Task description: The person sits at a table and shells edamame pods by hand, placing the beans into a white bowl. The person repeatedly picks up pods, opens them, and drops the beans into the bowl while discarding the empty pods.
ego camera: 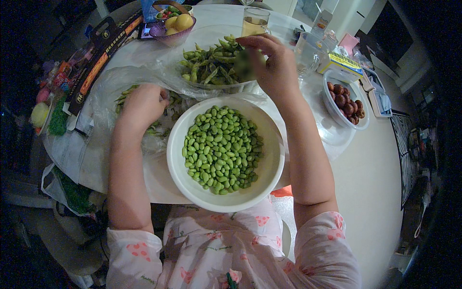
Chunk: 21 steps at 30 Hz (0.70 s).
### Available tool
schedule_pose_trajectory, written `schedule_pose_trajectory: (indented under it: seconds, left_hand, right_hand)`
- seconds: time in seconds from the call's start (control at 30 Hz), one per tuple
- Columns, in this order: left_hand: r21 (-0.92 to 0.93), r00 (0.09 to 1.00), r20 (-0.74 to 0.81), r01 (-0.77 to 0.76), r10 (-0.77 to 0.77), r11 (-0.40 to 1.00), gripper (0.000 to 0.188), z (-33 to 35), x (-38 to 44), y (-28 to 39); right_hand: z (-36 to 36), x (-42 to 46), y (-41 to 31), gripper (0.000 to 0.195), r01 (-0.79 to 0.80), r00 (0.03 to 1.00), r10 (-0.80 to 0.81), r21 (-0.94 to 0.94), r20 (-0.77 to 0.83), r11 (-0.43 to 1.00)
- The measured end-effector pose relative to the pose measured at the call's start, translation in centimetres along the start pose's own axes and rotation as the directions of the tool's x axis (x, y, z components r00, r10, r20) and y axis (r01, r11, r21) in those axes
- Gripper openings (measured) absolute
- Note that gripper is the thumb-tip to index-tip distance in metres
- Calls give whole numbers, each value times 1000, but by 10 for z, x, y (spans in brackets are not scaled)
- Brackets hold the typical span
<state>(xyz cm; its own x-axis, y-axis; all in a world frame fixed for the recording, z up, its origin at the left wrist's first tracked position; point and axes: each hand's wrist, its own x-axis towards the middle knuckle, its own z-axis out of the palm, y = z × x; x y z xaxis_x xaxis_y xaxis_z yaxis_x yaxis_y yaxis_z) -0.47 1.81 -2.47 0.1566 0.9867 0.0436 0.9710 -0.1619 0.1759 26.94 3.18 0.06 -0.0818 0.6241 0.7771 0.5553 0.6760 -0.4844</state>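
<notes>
A white bowl of shelled green soybeans stands at the table edge in front of me. Behind it, a clear bowl holds edamame pods. My right hand hovers at the right side of these pods, thumb and forefinger apart; a blurred patch hides what lies by the fingers. Over a crumpled clear plastic bag is my left hand, its fingers curled. Green pod shells lie on the bag around it. Whether the left fingers pinch anything is hidden.
A glass mug of pale drink and an emptier glass mug stand at the back. Right of them are a yellow box and a bowl of dark round fruit. A purple basket and long black box sit back left.
</notes>
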Motion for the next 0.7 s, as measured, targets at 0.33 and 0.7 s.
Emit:
schedule_pose_trajectory:
  seconds: [0.33,0.7]
  left_hand:
    - [12,995,-84,59,-57,998,19,4,3,2]
    - [-428,990,125,-10,70,904,15,-21,-8,-2]
  right_hand:
    - [-1,-2,-10,23,41,998,-39,-19,54,999]
    - [3,-5,-14,19,114,977,-119,40,176,993]
